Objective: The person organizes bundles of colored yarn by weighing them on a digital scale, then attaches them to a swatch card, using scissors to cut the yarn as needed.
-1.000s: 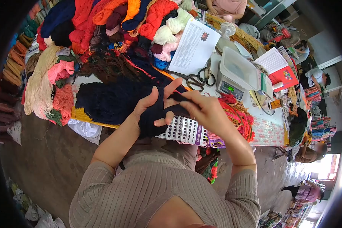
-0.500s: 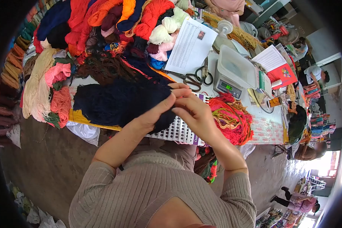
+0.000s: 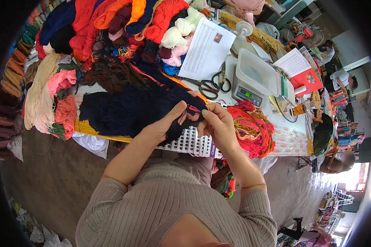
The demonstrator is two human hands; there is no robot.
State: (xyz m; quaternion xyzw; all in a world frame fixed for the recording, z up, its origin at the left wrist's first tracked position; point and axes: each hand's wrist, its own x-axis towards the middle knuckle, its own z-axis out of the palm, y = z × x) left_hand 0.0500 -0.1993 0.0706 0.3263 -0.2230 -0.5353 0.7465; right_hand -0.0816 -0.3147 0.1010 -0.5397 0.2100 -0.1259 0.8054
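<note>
A thick bundle of dark navy yarn (image 3: 123,109) lies across the table in front of me. Its right end is gathered in my left hand (image 3: 172,119), whose fingers wrap round the strands with the thumb on top. My right hand (image 3: 218,123) pinches some dark strands at the end of that bundle, close to my left fingertips. Under both hands is a white card with rows of round holes (image 3: 189,142). Just right of my right hand sits a heap of red, pink and olive yarn (image 3: 253,129).
Scissors (image 3: 210,88) lie beyond my hands, beside a printed sheet (image 3: 206,49). A digital scale (image 3: 247,96) carries a clear plastic tub (image 3: 257,72). Coloured skeins (image 3: 165,20) pile up at the back left, and cream yarn (image 3: 45,90) hangs over the left edge. Other people are farther off.
My hands were together over the end of the navy bundle. Now they have turned and parted slightly, showing the dark strands between the fingers. A person at the lower right has moved.
</note>
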